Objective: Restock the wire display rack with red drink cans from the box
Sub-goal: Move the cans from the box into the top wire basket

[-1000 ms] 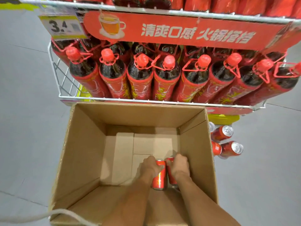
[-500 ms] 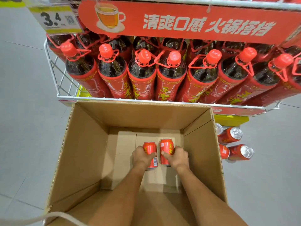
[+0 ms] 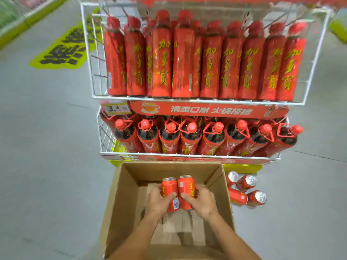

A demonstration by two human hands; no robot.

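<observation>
Grey shop floor (image 3: 47, 147) all round you, aisle stretching off behind the display. Your left hand (image 3: 159, 200) is wrapped round one red can (image 3: 169, 186), thumb across the front; your right hand (image 3: 201, 201) grips a second red can (image 3: 186, 186) the same way. Both cans are roughly upright, tops away from you, pressed side by side and touching, held over the open cardboard box (image 3: 120, 199) at abt rim height. Forearms come in over the box's near edge. Inside the box, below the cans, you can see the folded bottom flaps. Just R of the box, a few more red cans (image 3: 246, 192) lie on their sides on the floor, silver tops facing up and towards you, close to the box wall but whether touching it, can't tell. Straight ahead, right behind the box's far edge, stands the white wire rack (image 3: 187, 155) on a yellow base (image 3: 242, 167). Its lower tier is packed w/ big dark bottles (image 3: 191, 137), red caps and red carry loops, leaning towards you. Above them runs a red banner (image 3: 206, 110) w/ white lettering and a teacup pic, plus a price tag (image 3: 116, 108) at its L end. The tier above holds a tight row of tall red-wrapped bottles (image 3: 184, 62) w/ yellow characters, blurred. Far L on the floor there's a yellow sticker (image 3: 63, 51) w/ black characters.
</observation>
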